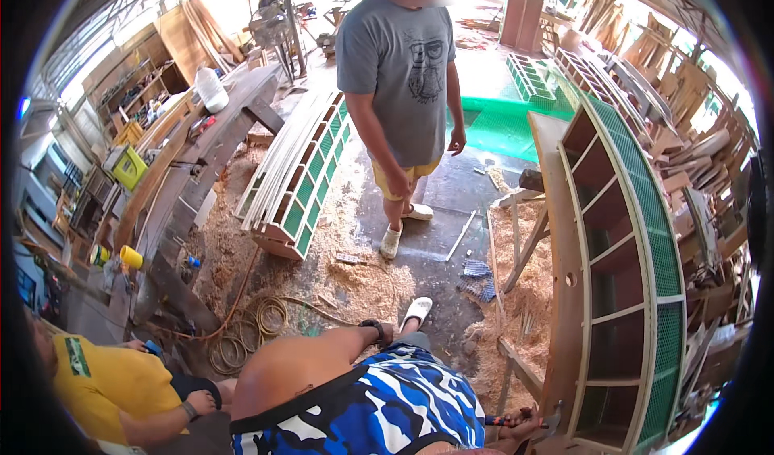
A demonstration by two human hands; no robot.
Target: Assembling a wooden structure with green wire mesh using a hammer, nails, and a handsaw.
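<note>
My right hand (522, 428), at the lower right, is closed round a hand tool with a red and black handle (495, 420). A curved grey metal part (552, 417) shows beyond the fingers, at the edge of a wooden board; the tool's exact kind is unclear. This board runs beside a long wooden frame (617, 281) with several open compartments and green mesh on its far side. My left hand (385, 335), with a dark band at the wrist, is low by my leg and white shoe. Its fingers are too small to make out.
A person in a grey shirt (397, 76) stands ahead; another in yellow (121, 386) sits at lower left. A mesh-sided frame (302, 205) bears pale strips. A workbench (189, 144) lines the left. A coiled hose (262, 318) and wood shavings (367, 281) lie on the floor.
</note>
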